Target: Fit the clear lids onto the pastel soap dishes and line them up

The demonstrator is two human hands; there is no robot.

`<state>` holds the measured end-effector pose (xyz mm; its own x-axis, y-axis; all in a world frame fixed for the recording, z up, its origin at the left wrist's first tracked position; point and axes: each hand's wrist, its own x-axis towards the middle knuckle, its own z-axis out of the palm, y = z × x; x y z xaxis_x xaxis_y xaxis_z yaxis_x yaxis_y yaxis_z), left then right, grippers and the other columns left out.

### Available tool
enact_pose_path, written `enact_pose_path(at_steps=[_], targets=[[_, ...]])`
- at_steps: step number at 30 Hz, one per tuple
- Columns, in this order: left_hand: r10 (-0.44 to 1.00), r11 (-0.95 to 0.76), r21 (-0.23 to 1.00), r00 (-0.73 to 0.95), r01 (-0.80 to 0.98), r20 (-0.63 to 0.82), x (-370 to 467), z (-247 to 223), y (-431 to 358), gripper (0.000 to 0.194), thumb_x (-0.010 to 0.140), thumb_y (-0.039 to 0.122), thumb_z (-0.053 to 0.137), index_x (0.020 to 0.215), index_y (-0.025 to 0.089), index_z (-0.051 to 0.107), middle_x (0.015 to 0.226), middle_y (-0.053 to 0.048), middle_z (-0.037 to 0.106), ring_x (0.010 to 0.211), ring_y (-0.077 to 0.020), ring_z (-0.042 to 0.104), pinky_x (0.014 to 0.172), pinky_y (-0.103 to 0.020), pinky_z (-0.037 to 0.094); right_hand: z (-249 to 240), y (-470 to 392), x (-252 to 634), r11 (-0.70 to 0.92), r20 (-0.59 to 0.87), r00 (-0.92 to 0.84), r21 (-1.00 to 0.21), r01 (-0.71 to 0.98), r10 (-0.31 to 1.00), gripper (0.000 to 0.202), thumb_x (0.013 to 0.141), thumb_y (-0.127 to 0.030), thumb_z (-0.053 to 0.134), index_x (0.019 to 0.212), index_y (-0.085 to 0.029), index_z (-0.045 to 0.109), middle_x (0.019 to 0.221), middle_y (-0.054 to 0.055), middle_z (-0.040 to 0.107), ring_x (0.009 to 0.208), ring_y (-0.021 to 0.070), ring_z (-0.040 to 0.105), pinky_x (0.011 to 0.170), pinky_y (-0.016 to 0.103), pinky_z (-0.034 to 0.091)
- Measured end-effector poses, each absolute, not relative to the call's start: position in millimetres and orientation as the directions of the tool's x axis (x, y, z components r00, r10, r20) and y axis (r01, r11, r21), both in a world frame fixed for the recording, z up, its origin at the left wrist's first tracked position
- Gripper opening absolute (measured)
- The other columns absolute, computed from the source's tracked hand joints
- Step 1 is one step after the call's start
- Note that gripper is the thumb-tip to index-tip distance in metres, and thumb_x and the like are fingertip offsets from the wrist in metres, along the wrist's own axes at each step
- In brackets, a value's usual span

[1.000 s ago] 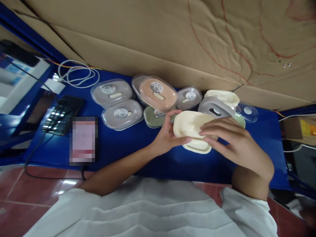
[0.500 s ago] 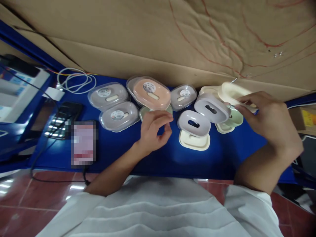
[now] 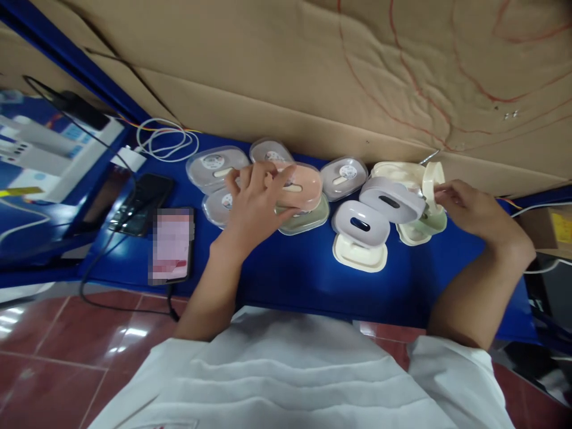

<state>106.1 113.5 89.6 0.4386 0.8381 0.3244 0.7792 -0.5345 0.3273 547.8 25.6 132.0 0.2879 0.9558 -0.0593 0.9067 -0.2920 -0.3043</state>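
My left hand point(image 3: 254, 199) reaches over a peach oval box point(image 3: 310, 185) with a clear lid, its fingers spread and the thumb near the box's front edge. Whether the fingers press on it, I cannot tell. Under and beside it are a green lidded box point(image 3: 308, 221) and grey lidded boxes point(image 3: 214, 170) with round labels. My right hand point(image 3: 460, 202) pinches the rim of a cream oval plastic piece point(image 3: 432, 179), tipped on edge beside other cream pieces point(image 3: 397, 170). In front lie lavender oval pieces with slots point(image 3: 369, 214), a cream piece point(image 3: 357, 257) and a light green piece point(image 3: 415, 232).
A phone point(image 3: 172, 244) with a lit, blurred screen lies at the left of the blue table point(image 3: 286, 280), near a dark device point(image 3: 143, 202) and a coiled white cable point(image 3: 165, 140). Brown paper point(image 3: 268, 89) walls off the back. A cardboard box point(image 3: 545, 223) stands at the right.
My left hand has gone from a curled pose to spread fingers over the peach box, which sits slightly nearer me. My right hand has lowered the cream piece and tipped it upright.
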Motion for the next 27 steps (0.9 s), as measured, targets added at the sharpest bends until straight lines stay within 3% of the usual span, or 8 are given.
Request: enact_pose_path(at_steps=[2,5,11,14,17,20,25,27], targets=[[0.824,-0.561,0.347,0.469,0.751,0.317,101,88,114,0.073,0.080,0.037,0.090,0.145,0.024,0.059,0.162,-0.019,0.047,0.154,-0.0470,0.040,0.126,-0.073,0.023,127,19,544,-0.302,-0.054,0.301,-0.311,0.901,0.952,0.031,0.103,-0.032,0.068,0.130,-0.016,0.069,0.112,0.012,0.078,0.089,0.0155,0.070,0.080,0.030,0.047],[0.791,-0.612,0.411,0.525,0.676,0.313,97,87,117,0.075,0.079,0.031,0.092,0.143,0.017,0.057,0.162,-0.021,0.047,0.155,-0.0433,0.040,0.125,-0.066,0.034,109,4,535,-0.240,0.084,0.273,-0.284,0.928,0.958,0.039,0.098,-0.031,0.072,0.132,-0.012,0.067,0.115,0.016,0.076,0.095,0.0199,0.070,0.084,0.031,0.048],[0.742,-0.664,0.413,0.481,0.623,0.467,88,98,81,0.068,0.084,0.049,0.087,0.139,0.020,0.059,0.157,-0.019,0.054,0.148,-0.0386,0.050,0.122,-0.058,0.043,66,-33,543,-0.316,0.399,0.292,-0.005,0.949,0.869,0.041,0.105,-0.043,0.049,0.131,-0.019,0.070,0.121,0.017,0.074,0.114,0.0289,0.063,0.095,0.041,0.039],[0.684,-0.726,0.393,0.532,0.564,0.499,80,84,33,0.067,0.085,0.055,0.085,0.138,0.023,0.062,0.153,-0.019,0.058,0.145,-0.0394,0.053,0.118,-0.058,0.047,55,-45,557,-0.401,0.468,0.332,0.052,0.915,0.819,0.043,0.104,-0.046,0.046,0.129,-0.024,0.073,0.124,0.015,0.072,0.113,0.0310,0.061,0.094,0.044,0.036],[0.665,-0.745,0.416,0.632,0.522,0.397,73,54,-14,0.056,0.087,0.051,0.084,0.134,0.028,0.067,0.154,-0.018,0.059,0.142,-0.0386,0.056,0.112,-0.055,0.052,45,-47,571,-0.408,0.461,0.344,0.043,0.912,0.818,0.041,0.101,-0.042,0.050,0.129,-0.025,0.074,0.124,0.015,0.072,0.111,0.0328,0.060,0.094,0.047,0.038],[0.664,-0.738,0.438,0.670,0.513,0.333,65,30,-37,0.048,0.090,0.042,0.082,0.134,0.028,0.068,0.155,-0.019,0.057,0.142,-0.0390,0.056,0.111,-0.057,0.054,31,-41,585,-0.294,0.450,0.287,-0.056,0.954,0.846,0.042,0.097,-0.032,0.051,0.129,-0.020,0.074,0.122,0.020,0.071,0.112,0.0346,0.062,0.096,0.049,0.044],[0.691,-0.619,0.641,0.703,0.454,0.168,51,35,-30,0.057,0.090,0.019,0.078,0.143,0.028,0.063,0.176,-0.018,0.024,0.162,-0.0441,0.028,0.120,-0.063,0.048,31,-30,584,-0.098,0.526,0.191,-0.199,0.975,0.829,0.055,0.095,-0.022,0.044,0.147,-0.017,0.063,0.143,0.026,0.061,0.136,0.0364,0.059,0.107,0.055,0.048],[0.692,-0.552,0.717,0.713,0.426,0.110,49,40,-23,0.063,0.089,0.016,0.077,0.147,0.029,0.059,0.178,-0.016,0.021,0.163,-0.0413,0.029,0.120,-0.059,0.049,48,-33,557,-0.075,0.606,0.169,-0.177,0.981,0.778,0.053,0.100,-0.025,0.045,0.149,-0.014,0.060,0.144,0.027,0.062,0.140,0.0381,0.057,0.111,0.059,0.047]])
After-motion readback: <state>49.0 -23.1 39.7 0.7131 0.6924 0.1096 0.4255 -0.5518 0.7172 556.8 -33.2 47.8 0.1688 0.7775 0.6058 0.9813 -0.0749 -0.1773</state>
